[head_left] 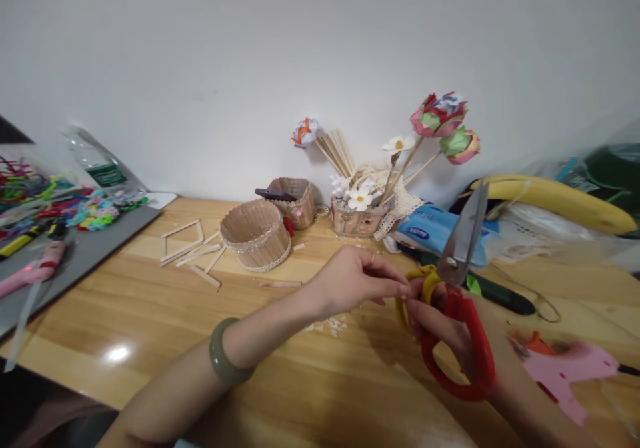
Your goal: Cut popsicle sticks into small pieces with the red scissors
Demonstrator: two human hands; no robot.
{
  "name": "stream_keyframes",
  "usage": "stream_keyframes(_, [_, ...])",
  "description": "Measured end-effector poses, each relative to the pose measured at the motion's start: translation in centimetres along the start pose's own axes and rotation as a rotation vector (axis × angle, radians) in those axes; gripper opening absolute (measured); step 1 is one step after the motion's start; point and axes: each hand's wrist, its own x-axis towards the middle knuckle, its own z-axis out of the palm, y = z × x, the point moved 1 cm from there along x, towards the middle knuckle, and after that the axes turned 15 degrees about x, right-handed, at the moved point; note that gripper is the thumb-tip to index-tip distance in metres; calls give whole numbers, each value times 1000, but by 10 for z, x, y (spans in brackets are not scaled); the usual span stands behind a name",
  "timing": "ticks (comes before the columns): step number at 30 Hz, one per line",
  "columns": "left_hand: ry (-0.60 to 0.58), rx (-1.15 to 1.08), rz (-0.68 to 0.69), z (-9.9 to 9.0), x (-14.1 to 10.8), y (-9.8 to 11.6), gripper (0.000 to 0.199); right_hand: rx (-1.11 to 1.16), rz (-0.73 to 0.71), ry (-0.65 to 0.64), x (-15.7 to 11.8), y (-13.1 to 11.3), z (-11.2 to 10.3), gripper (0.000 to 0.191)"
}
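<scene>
A crafter's two bare hands meet above a wooden table [150, 321], with a pair of scissors [453, 272] at right of center, red and yellow at the handles, blades nearly together and pointing upward. The right hand [443, 323] grips the scissors at the handles; the left hand [350, 275], wearing a ring, reaches across with thumb and fingers drawn together at the right hand's fingertips, though whether they pinch anything small cannot be made out. A green bangle [220, 355] circles the left forearm. Pale wood chips [330, 327] lie on the table beneath the left wrist. Behind, a round basket [260, 253] faced with wooden slats stands near loose craft sticks [185, 253], and a second basket [303, 212] carries a dark, flat object [275, 195] across its rim. Beside them, a planter [350, 223] holds white flowers [360, 199], thin wooden rods [336, 155] and multicolored paper blooms [440, 116]. To the right are a blue packet [430, 225], a banana [560, 200] and a pink glue gun [565, 371]; at far left, a gray board [100, 248] bears brightly colored craft pieces [100, 209], near a clear bottle [106, 171] with a green label.
</scene>
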Motion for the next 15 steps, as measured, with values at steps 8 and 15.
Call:
stream_keyframes(8, [-12,24,-117,2,0,2,4,50,-41,-1,2,9,-7,24])
stream_keyframes(15, [18,111,-47,2,-2,-2,4,75,-33,33,1,5,-5,25])
